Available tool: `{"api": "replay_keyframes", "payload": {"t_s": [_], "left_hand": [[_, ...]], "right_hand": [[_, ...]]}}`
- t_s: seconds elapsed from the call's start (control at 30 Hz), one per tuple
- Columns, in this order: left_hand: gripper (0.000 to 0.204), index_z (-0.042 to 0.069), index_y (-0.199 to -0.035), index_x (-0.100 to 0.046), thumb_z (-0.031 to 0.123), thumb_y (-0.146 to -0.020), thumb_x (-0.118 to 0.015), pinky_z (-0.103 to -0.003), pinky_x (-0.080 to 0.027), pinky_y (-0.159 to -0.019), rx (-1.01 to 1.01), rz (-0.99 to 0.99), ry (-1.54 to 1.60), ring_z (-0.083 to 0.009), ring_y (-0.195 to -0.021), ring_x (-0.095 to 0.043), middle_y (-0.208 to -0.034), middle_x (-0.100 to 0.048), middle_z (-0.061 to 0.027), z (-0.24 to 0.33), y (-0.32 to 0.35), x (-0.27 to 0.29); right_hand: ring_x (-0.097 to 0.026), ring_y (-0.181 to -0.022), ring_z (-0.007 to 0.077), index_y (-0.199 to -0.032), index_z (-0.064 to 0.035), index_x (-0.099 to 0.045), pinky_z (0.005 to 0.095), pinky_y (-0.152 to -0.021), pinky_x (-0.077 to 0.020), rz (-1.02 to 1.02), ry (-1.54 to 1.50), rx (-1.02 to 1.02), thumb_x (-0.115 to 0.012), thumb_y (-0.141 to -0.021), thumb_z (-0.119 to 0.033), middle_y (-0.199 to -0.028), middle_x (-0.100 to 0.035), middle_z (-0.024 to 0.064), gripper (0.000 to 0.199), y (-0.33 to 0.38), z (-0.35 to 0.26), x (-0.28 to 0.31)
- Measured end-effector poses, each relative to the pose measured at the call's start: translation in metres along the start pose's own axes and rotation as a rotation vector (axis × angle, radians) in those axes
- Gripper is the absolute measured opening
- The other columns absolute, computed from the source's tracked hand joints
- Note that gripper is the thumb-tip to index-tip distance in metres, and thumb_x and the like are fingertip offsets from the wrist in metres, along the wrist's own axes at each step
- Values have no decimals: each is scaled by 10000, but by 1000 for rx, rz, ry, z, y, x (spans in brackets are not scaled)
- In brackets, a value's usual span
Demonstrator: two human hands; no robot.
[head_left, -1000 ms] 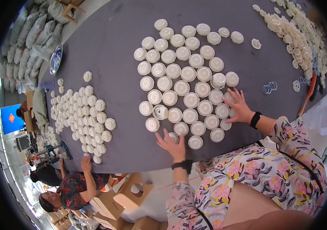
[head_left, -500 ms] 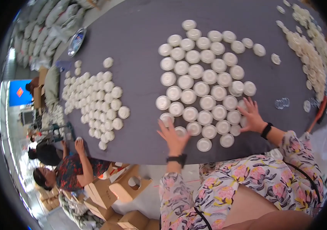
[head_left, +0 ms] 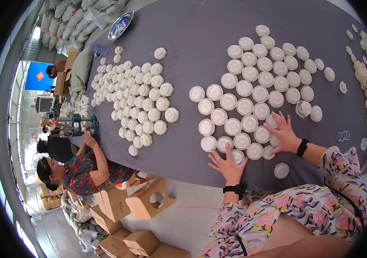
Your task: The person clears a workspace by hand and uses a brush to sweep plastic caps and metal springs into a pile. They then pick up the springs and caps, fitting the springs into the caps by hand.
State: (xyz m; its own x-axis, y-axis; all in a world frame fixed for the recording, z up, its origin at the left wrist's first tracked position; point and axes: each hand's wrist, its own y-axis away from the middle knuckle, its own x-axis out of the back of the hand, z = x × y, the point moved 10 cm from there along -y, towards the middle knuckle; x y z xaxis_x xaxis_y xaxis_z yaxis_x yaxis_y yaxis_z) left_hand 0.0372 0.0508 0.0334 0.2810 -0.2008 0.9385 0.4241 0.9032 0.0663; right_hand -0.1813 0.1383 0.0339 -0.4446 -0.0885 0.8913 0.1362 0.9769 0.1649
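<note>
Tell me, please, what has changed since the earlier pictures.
Apart from the camera's shift, the left hand and right hand moved leftward, sliding nearby white plastic caps left; one cap now lies separate near the table's front edge. The co-worker's hands drew back from the farther caps toward the green press. The wire springs and metal tray stayed put.

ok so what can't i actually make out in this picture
- Head view: parts of some round white plastic caps, hidden by the spread bare left hand and right hand.
- Head view: the full extent of the heap of cream plastic pieces, cut off by the dark fisheye rim.
- Head view: contents of the shiny silver metal dish, too small.
- Head view: anything in the co-worker's hands, too small and finger-covered.
</note>
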Motion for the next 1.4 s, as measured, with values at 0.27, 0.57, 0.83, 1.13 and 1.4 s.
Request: {"api": "replay_keyframes", "payload": {"t_s": [0.27, 0.57, 0.83, 1.13, 1.4], "left_hand": [[1020, 230, -1417, -336, 510, -558, -809, -709, -54, -1003, 8, 18, 62, -533, -1343, 15, -1465, -16, -309, -122, -90, 49], [1013, 238, -1418, -330, 463, -562, -823, -709, -96, -1002, 41, 7, 62, -547, -1336, 26, -1469, -3, -304, -223, -158, 89], [1002, 228, -1419, -334, 421, -570, -830, -613, -128, -1058, 130, 115, 150, -557, -1325, -17, -1475, -14, -300, -293, -223, 117], [960, 186, -1385, -391, 468, -572, -816, -594, -215, -1043, 148, 168, 59, -516, -1329, -119, -1471, -115, -272, -347, -274, 163], [849, 80, -1253, -517, 501, -572, -800, -516, -365, -931, 10, 287, -43, -394, -1193, -422, -1365, -392, -216, -349, -274, 171]], "right_hand": [[-110, -1335, 502, -1411, -250, -330, 735, -972, -152, 69, 34, -44, -809, -463, -576, -1494, -82, 206, 1112, -127, -80, -19], [-123, -1340, 491, -1419, -275, -311, 731, -976, -167, 99, 35, -21, -830, -484, -515, -1501, -81, 185, 1096, -269, -175, -38], [-153, -1324, 505, -1428, -289, -283, 735, -969, -182, 113, 46, 6, -826, -483, -524, -1500, -82, 173, 1115, -363, -226, -46], [-180, -1313, 514, -1428, -290, -283, 731, -958, -200, 174, 83, -6, -787, -508, -582, -1498, -95, 173, 1088, -445, -264, -51], [-150, -1319, 543, -1434, -336, -259, 740, -953, -170, 200, -68, -72, -746, -544, -630, -1501, -44, 244, 1056, -430, -244, -9]]}}
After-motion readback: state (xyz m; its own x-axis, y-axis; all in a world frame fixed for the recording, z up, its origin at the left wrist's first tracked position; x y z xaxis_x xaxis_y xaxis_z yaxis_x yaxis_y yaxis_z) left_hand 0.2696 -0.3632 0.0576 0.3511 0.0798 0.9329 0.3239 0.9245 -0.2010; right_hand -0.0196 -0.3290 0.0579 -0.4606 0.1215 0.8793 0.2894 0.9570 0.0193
